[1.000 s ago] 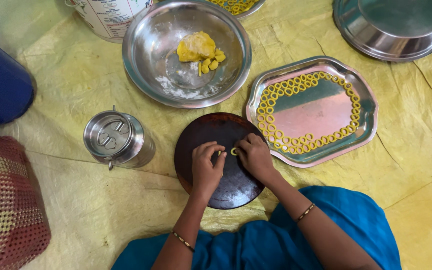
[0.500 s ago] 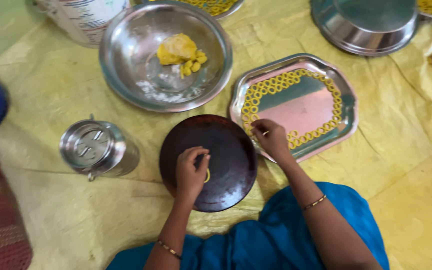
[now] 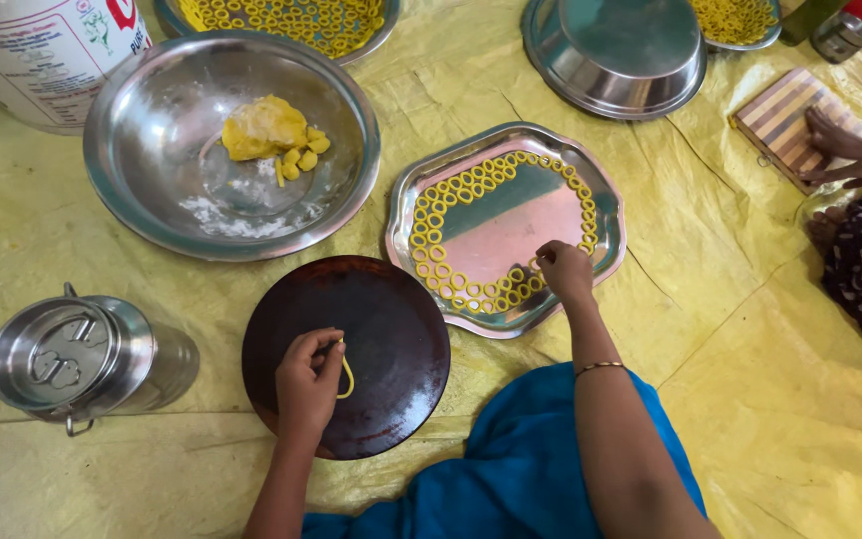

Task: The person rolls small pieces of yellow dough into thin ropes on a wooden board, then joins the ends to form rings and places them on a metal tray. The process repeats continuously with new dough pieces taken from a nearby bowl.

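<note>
My left hand (image 3: 306,384) rests on a round dark board (image 3: 391,339) and pinches a thin yellow dough strip (image 3: 348,377). My right hand (image 3: 563,269) is over a scalloped steel tray (image 3: 511,225), fingertips closed on a small dough ring among the yellow dough rings (image 3: 429,240) that line the tray's rim; the tray's middle is bare. A steel bowl (image 3: 142,190) behind the board holds a lump of yellow dough (image 3: 263,125) and small cut pieces.
A lidded steel canister (image 3: 72,359) stands at the left. A white tub (image 3: 32,50), two more trays of rings (image 3: 281,20), an upturned steel bowl (image 3: 621,50) lie at the back. Another person's foot rests on a striped wooden board (image 3: 775,120) at the right. Yellow sheet underneath.
My right hand has left the dark board and reached onto the tray with a ring. My left hand stays on the board, now holding a dough strip. The camera has shifted right.
</note>
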